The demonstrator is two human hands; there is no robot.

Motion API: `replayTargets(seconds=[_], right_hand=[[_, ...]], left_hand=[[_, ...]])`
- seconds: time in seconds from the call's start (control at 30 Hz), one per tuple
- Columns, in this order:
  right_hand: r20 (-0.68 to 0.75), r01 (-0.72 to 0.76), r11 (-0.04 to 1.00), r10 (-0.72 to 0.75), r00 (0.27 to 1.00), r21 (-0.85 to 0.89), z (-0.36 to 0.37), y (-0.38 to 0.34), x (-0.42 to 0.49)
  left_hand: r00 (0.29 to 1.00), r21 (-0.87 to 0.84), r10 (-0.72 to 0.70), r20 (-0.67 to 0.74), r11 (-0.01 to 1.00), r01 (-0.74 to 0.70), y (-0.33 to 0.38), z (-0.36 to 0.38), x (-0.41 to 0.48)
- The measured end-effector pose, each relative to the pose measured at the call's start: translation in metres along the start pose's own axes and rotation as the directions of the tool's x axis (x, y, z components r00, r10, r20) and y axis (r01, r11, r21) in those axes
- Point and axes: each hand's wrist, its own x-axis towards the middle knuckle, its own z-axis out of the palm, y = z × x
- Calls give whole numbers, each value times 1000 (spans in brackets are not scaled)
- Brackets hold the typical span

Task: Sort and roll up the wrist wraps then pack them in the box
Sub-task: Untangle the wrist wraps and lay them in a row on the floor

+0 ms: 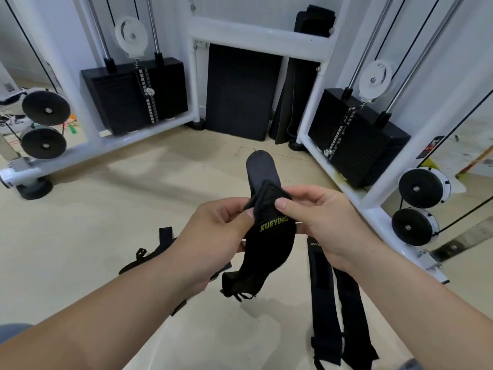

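**Both hands pinch one black wrist wrap above the floor**

The left hand (pixel 221 231) and right hand (pixel 325 222) are close together, each clamped on the same black fabric wrist wrap with yellow "XUEYING" lettering (pixel 272 244). The thumbs lie on the near face and the fingers are curled behind. The wrap is in the air. Its grey rounded end (pixel 260 166) stands up past the fingers, and its frayed lower end hangs loose below the hands.

Two long black straps (pixel 322 289) lie side by side on the pale beige floor (pixel 80 236), under the right forearm. More black strapping (pixel 160 247) lies by the left forearm, partly hidden, so its count cannot be told.

Bare floor spreads ahead of the hands and to the left. The white tubular machine frame (pixel 149 134) bounds it, its base rails running along the far-left and right sides. The frame holds two black weight stacks (pixel 120 97) and four black round discs (pixel 45 108), two on each side. Black flat mats (pixel 240 92) lean upright in the far corner.
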Motion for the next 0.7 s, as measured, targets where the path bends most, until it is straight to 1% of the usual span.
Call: replayTargets(seconds=[0.1, 0.23, 0.3, 0.43, 0.5, 0.6, 0.7], right_hand=[[10, -33, 999, 33, 999, -2, 4, 4, -2], [-20, -17, 998, 18, 1000, 56, 7, 7, -1], [-10, -24, 998, 24, 1000, 52, 8, 9, 0], [33, -22, 1000, 22, 999, 12, 9, 12, -1], [39, 6, 998, -4, 999, -57, 8, 14, -2], [11, 37, 988, -36, 999, -150, 10, 15, -2], [-27, 46, 986, -51, 998, -160, 13, 17, 0]], left_hand=[[1000, -6, 10, -19, 1000, -10, -3, 2, 1], [999, -25, 32, -30, 999, -33, -4, 4, 2], [999, -26, 35, -38, 999, -36, -5, 6, 3], [998, -37, 29, -60, 999, -31, -9, 7, 2], [996, -45, 12, -83, 999, -16, -11, 8, 1], [995, -48, 0, -101, 999, -5, -11, 10, 2], [995, -30, -42, -96, 999, 39, -10, 11, 5]])
